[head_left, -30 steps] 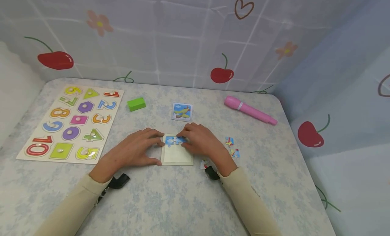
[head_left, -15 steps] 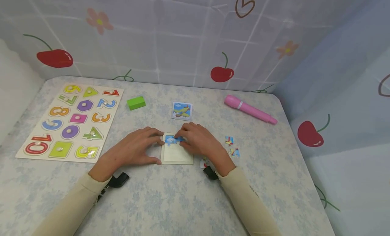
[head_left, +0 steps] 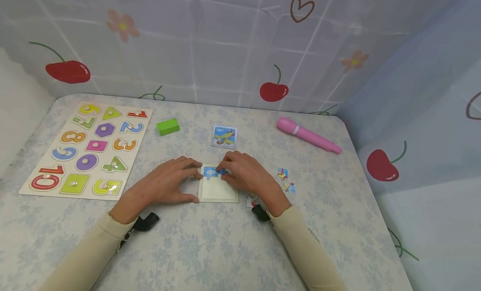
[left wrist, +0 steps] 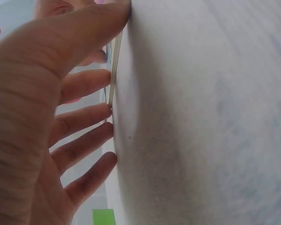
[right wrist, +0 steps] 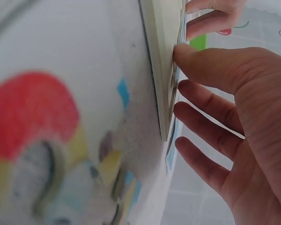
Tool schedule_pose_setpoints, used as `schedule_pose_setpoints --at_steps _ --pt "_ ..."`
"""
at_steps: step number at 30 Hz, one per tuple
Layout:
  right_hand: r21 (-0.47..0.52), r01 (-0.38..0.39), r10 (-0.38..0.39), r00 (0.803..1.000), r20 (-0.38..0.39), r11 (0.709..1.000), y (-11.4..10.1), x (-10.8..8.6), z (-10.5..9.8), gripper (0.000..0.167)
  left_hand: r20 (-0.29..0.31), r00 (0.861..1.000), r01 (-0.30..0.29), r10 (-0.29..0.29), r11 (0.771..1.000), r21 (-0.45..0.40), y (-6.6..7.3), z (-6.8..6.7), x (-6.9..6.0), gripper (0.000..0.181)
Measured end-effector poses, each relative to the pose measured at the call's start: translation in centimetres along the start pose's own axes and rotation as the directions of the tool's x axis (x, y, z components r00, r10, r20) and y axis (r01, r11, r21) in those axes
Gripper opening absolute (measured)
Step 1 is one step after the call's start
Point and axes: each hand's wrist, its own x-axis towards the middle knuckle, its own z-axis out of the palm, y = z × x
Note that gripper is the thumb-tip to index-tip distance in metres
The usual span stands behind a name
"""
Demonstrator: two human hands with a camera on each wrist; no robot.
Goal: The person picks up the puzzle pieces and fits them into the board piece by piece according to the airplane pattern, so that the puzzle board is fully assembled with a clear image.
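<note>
Head view: left hand (head_left: 167,180), fingers spread, touches tray (head_left: 219,193) at nine o'clock; right hand (head_left: 244,172), fingers close together, touches puzzle pieces (head_left: 211,172) toward twelve, likely light, stiff, best lifted by edges.

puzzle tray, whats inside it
Blue puzzle pieces sit along the far side of the puzzle tray, with bare board in front. The right hand hides the far right corner, so what lies there cannot be fully seen.

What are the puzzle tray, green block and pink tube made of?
Puzzle tray: probably wood or fiberboard, matte; pale, straight edge shows in the wrist views.
Green block: painted wood or plastic; flat solid colour leaves it open.
Pink tube: likely plastic, smooth; even colour with a pale band.
</note>
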Motion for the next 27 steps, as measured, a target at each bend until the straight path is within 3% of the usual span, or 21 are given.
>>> schedule_pose_setpoints --at_steps 5,10,27 --pt "0.016 -0.005 0.005 1.000 -0.007 1.000 0.6 -0.5 -0.5 0.029 0.004 1.000 -0.001 0.001 1.000 -0.003 0.1 -0.1 0.0 0.062" --pt "0.030 -0.062 0.062 0.998 0.000 0.998 1.6 -1.4 -1.0 0.032 0.013 1.000 0.008 -0.008 1.000 0.002 0.2 -0.2 0.0 0.062" --pt "0.104 -0.188 0.196 0.978 -0.075 0.977 6.0 -6.6 -1.4 0.031 -0.004 1.000 0.000 0.000 1.000 -0.014 0.2 -0.1 0.0 0.061"
